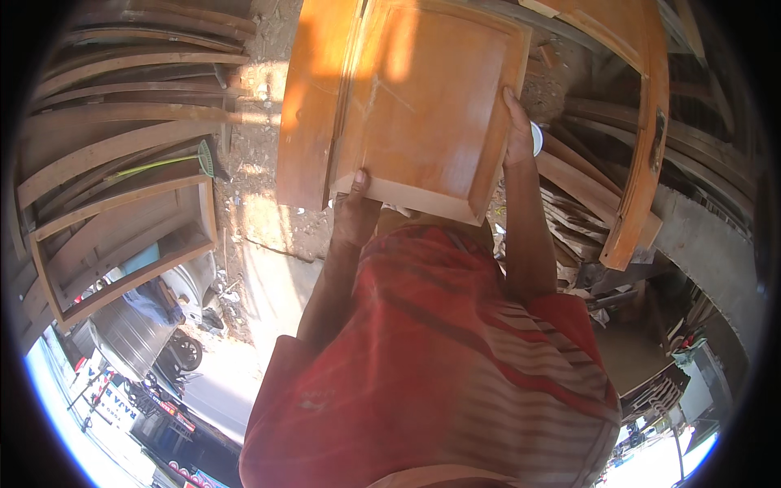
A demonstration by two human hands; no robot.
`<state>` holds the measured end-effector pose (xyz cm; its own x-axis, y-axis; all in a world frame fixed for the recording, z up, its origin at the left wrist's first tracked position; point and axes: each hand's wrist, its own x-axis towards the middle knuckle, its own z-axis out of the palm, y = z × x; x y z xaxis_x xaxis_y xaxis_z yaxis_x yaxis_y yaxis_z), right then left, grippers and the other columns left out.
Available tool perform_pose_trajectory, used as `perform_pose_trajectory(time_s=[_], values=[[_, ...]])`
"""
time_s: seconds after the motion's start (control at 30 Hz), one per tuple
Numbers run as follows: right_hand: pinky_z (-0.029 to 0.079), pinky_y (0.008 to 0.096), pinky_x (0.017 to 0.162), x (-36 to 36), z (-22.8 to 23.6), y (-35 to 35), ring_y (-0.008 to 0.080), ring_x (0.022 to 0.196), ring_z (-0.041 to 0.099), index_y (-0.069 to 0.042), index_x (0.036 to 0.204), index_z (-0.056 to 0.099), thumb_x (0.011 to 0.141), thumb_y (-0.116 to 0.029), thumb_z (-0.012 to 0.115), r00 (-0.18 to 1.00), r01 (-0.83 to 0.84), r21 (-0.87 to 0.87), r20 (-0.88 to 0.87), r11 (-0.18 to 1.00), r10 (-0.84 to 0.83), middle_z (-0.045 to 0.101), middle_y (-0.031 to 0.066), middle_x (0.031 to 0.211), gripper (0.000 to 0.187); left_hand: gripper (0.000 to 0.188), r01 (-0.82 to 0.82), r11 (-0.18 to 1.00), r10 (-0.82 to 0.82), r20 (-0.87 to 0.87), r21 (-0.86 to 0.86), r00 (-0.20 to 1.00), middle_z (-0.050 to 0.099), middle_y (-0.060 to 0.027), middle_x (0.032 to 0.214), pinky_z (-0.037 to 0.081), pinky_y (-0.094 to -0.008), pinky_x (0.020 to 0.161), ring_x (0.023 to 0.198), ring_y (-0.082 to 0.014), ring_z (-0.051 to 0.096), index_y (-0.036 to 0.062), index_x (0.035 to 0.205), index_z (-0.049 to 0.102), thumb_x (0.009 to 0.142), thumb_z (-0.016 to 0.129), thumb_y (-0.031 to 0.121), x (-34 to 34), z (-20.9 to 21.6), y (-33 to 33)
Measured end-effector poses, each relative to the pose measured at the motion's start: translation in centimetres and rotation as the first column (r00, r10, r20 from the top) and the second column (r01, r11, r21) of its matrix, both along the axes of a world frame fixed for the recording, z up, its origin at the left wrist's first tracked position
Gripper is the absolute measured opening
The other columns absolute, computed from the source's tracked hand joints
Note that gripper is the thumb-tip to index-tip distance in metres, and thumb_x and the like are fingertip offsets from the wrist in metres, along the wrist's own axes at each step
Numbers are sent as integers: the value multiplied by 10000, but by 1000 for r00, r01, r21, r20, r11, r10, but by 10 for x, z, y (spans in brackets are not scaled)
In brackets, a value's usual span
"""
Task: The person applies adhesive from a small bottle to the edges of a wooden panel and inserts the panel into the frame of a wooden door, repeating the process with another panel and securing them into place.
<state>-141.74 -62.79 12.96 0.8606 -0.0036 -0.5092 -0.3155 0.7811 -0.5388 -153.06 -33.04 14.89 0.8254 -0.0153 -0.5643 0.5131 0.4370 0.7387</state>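
In front of my body is a varnished orange-brown wooden panel (pixel 423 106) with a raised middle and bevelled edges. Its near bevel is paler, like bare wood. My left hand (pixel 356 207) grips the near edge close to the left corner, thumb on top and fingers hidden beneath. At the right edge my right hand (pixel 517 134) holds on, its thumb along the rim and the other fingers out of sight. A longer orange-brown board (pixel 309 122) lies along the panel's left side; I cannot tell whether they are joined. Sunlight falls across the far part of both.
Stacked timber (pixel 146 81) lines the left, with an open wooden frame (pixel 122 281) and a green rake (pixel 206 159). A varnished door part with a lock (pixel 651 146) stands at the right, above scrap wood (pixel 561 224). A white round object (pixel 537 139) shows beside my right wrist.
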Motion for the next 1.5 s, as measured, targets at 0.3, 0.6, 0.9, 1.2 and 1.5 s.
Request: perform_pose_trajectory(time_s=[0.3,0.6,0.9,1.2,1.5], values=[[552,373,965,24,-8,-8,216,1120,674,-55,1368,592,997,-364,645,1000,-10,-1,-10,1000,10,682,93,1255,486,421,324,745,-341,-84,583,936,654,-96,1059,513,-362,881,979,-194,615,-1,1128,646,1078,542,404,24,21,-9],[511,346,1019,52,-1,-12,206,1181,649,-22,1410,571,980,-390,658,1000,-22,-121,-22,992,19,663,100,1309,573,499,-111,949,100,-50,-296,994,531,-99,1421,370,-446,1171,1343,-243,477,4,1406,503,1046,604,335,43,2,-19],[560,362,963,64,-13,-17,229,1136,675,-10,1388,580,960,-400,680,998,-57,-75,-18,996,56,676,127,1280,587,544,-81,976,67,-78,-201,995,539,-109,1401,389,-423,1149,1318,-233,490,-25,1418,488,1058,580,371,52,3,-21],[566,362,940,63,-10,-18,221,1109,684,-23,1346,611,951,-409,692,998,-59,-113,-30,992,56,691,117,1246,559,491,-94,981,89,-35,-172,995,595,-120,1334,451,-383,1069,1249,-227,553,-31,1361,538,1072,553,365,51,-1,-23],[587,362,896,64,-3,-15,190,1021,709,-63,1342,614,967,-369,687,998,-57,-162,-30,985,52,710,88,1185,489,483,139,841,-243,136,524,960,563,-122,1401,423,-424,1125,1302,-225,527,-6,1435,493,1058,596,276,40,-20,-15]])
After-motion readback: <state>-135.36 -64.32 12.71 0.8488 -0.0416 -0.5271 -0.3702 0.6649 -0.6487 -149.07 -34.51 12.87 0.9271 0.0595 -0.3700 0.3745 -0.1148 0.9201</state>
